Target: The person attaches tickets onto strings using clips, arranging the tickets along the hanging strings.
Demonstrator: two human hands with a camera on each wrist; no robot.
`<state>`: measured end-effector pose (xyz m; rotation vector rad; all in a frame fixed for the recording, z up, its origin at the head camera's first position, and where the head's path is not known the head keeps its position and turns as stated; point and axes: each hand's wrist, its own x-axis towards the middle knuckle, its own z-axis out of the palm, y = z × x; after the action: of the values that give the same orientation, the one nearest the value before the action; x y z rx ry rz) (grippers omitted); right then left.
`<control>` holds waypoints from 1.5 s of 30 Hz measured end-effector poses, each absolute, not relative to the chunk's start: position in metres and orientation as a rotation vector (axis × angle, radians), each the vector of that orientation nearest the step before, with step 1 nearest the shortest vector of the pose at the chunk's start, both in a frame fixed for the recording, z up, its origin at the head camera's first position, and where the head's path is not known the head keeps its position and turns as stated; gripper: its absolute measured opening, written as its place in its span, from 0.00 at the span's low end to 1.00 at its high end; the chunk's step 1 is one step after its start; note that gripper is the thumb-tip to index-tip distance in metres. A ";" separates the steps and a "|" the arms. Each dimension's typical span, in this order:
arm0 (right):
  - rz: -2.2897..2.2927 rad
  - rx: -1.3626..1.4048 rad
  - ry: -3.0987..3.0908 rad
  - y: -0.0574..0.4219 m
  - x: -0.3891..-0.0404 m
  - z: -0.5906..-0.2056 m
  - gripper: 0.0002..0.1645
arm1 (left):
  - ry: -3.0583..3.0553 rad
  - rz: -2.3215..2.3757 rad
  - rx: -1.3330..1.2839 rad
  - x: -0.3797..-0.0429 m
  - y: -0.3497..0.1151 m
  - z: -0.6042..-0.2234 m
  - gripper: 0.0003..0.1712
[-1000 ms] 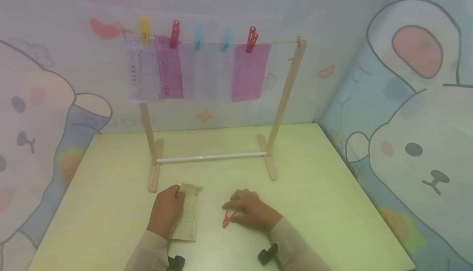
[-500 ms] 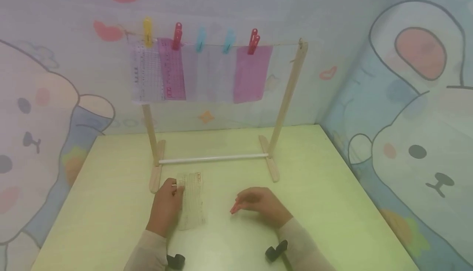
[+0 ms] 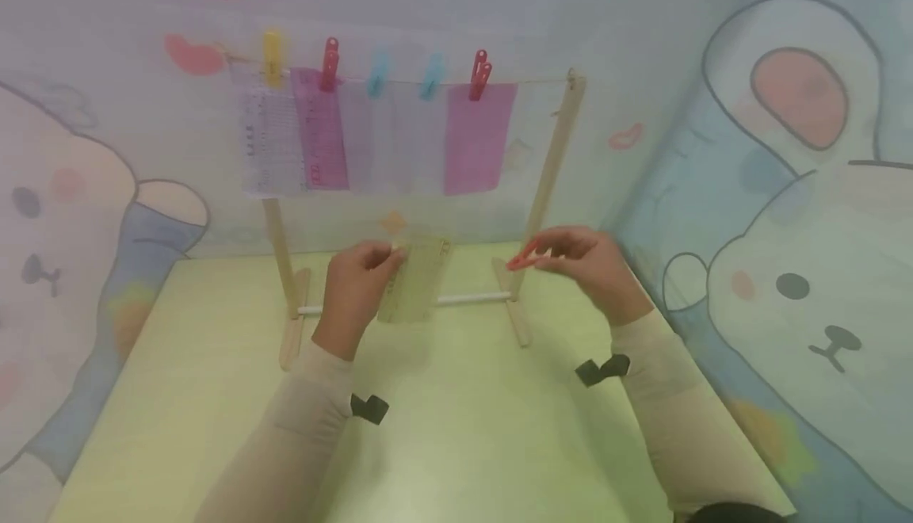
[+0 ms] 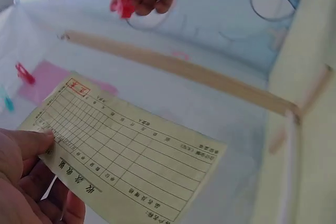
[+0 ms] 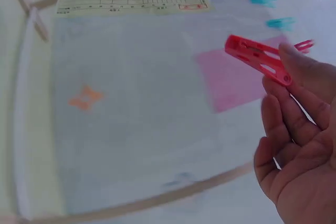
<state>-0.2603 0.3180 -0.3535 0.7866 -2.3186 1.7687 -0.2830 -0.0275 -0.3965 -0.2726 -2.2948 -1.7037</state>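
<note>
A yellowish printed receipt slip (image 4: 131, 140) with a ruled grid and a red stamped box hangs from my left hand (image 3: 360, 293), pinched at its edge by thumb and fingers. In the head view the slip (image 3: 416, 281) is in the air in front of the rack's white bar. My right hand (image 3: 585, 269) pinches a red clothespin (image 5: 258, 59) by its handle ends, its nose pointing left toward the slip. Both hands are raised below the string (image 3: 538, 82), which carries several slips held by clothespins.
The wooden rack's right post (image 3: 559, 150) rises beside my right hand, and its white bar (image 3: 474, 299) runs low between the feet. On the string hang a pink slip (image 3: 479, 139), a magenta slip (image 3: 321, 131) and pale ones, with a yellow clothespin (image 3: 273, 59) at the left.
Both hands have lifted off the table and moved forward toward the rack. The left carries the slip up; the right has brought the red clothespin up and to the right.
</note>
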 end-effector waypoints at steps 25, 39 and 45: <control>0.634 0.230 -2.570 0.270 -0.317 -0.123 0.17 | -2.093 -1.821 -0.223 -0.335 0.092 -0.232 0.12; 0.429 0.276 -2.836 0.255 -0.334 -0.102 0.17 | -2.196 -1.790 -0.205 -0.337 0.098 -0.225 0.14; 0.334 0.354 -2.909 0.253 -0.335 -0.104 0.20 | -2.207 -1.772 -0.191 -0.342 0.098 -0.230 0.15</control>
<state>-0.3351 0.2525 -0.1036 0.3537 -2.9092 0.3343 -0.3419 0.0978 -0.2297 -0.1908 -2.2073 -1.7720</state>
